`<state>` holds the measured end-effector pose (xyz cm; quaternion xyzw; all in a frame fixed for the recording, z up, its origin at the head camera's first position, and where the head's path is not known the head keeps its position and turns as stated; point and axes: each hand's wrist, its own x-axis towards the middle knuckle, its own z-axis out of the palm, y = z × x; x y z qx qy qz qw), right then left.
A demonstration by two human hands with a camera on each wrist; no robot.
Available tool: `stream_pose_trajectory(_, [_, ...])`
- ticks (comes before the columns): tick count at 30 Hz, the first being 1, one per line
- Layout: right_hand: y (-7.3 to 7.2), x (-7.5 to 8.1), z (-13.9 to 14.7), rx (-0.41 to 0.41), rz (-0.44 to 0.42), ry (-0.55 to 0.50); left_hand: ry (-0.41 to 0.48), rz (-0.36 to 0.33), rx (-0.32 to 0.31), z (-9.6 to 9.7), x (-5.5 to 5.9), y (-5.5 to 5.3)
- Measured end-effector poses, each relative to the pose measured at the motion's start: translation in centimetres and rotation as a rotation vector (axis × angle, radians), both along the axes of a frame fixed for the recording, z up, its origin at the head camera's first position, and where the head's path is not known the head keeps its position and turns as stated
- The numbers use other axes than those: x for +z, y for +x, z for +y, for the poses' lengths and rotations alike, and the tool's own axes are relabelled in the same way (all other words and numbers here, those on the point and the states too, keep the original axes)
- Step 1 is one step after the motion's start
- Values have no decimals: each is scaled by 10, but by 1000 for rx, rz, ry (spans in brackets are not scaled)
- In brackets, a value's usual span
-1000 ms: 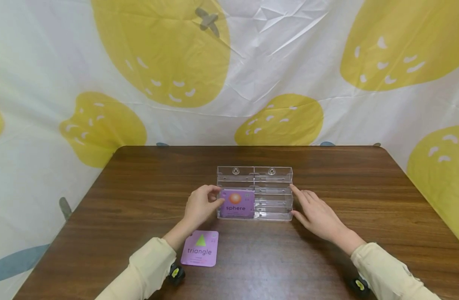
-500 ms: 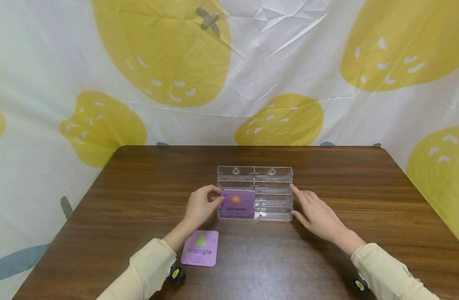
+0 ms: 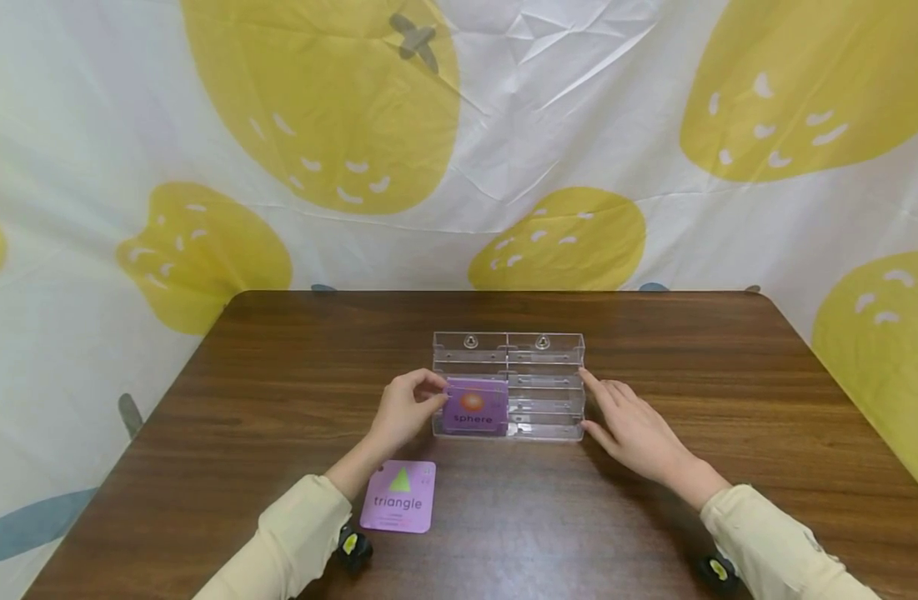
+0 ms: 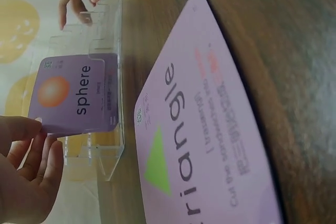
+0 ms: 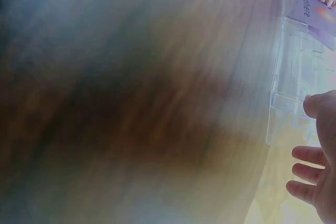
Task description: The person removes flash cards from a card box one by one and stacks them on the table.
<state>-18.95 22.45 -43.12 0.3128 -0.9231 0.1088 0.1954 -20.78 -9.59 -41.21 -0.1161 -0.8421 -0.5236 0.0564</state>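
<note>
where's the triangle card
In the head view, the triangle card lies on the table left of centre, by the left sleeve, nearer the camera than the clear rack.

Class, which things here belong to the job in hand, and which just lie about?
In the job:
sphere card, pinched by the left hand
clear plastic rack, right hand at its side

Lying about or background:
triangle card, untouched, perhaps same set
fruit-print cloth

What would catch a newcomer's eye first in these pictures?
Probably the big yellow fruit prints on the white backdrop behind the table. Next, the purple sphere card in the left half of the clear card holder, pinched by the left hand. The triangle card lies on the table, nearer the viewer.
</note>
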Motion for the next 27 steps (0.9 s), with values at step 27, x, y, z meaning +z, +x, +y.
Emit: stream_pose_trajectory(27, [1,0,-1,-16,-13,5,277,-111,-66,-9,27,-8])
